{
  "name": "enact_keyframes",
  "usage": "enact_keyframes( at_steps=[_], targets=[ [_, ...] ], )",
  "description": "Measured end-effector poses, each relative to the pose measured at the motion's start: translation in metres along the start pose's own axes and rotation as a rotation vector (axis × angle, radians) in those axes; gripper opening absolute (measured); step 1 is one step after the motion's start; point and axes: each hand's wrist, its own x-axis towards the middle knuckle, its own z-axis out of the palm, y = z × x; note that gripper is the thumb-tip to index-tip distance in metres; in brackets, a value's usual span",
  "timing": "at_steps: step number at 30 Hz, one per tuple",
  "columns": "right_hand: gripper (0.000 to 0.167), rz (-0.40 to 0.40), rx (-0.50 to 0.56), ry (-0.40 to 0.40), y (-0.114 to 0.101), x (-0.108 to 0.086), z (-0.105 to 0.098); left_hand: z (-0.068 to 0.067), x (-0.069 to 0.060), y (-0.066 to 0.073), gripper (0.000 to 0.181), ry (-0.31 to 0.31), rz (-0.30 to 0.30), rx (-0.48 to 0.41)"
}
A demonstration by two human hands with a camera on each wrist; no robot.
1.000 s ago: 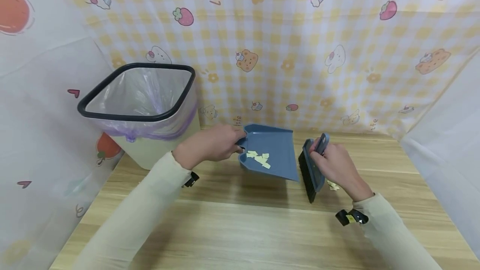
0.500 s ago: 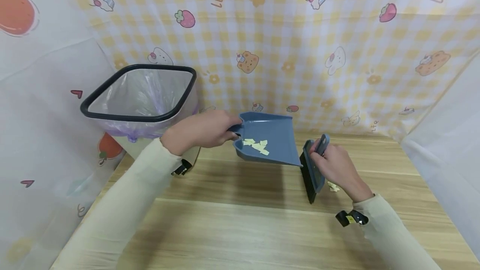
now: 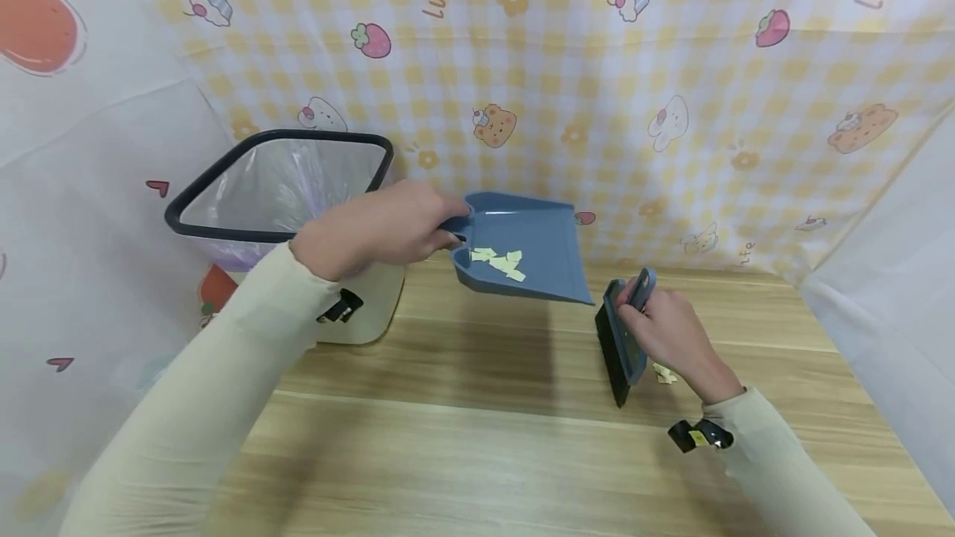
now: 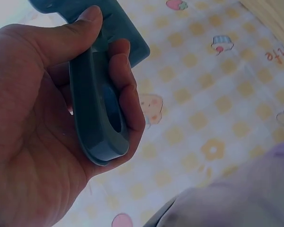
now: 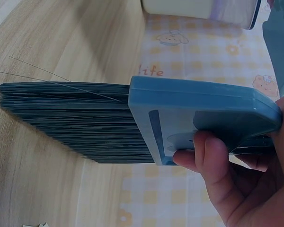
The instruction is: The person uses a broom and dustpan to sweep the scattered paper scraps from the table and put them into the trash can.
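My left hand grips the handle of a blue dustpan, which is held above the table with several pale yellow paper scraps on it. In the left wrist view the fingers curl round the dustpan handle. Lower on the right, my right hand holds a blue brush, its dark bristles pointing down and to the left. The right wrist view shows the bristles at the wooden surface. More scraps lie on the table just right of the brush.
A bin with a black rim and a clear, purple-edged bag stands at the left, partly behind my left forearm. Behind the wooden table hangs a yellow checked cloth; white cloth covers both sides.
My left hand has lifted the dustpan and moved it slightly left, towards the bin, with the scraps still on it. My right hand and the brush have barely moved.
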Motion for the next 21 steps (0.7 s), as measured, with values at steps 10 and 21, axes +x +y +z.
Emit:
enact_keyframes(
  at_steps=[10,21],
  targets=[
    [0.016,0.013,0.011,0.001,0.001,0.000,0.000,-0.025,-0.020,-0.015,0.019,0.027,-0.045,-0.036],
    [0.018,0.011,0.031,-0.007,0.000,0.001,0.000,-0.046,-0.060,-0.043,0.006,0.064,-0.124,0.008]
  ],
)
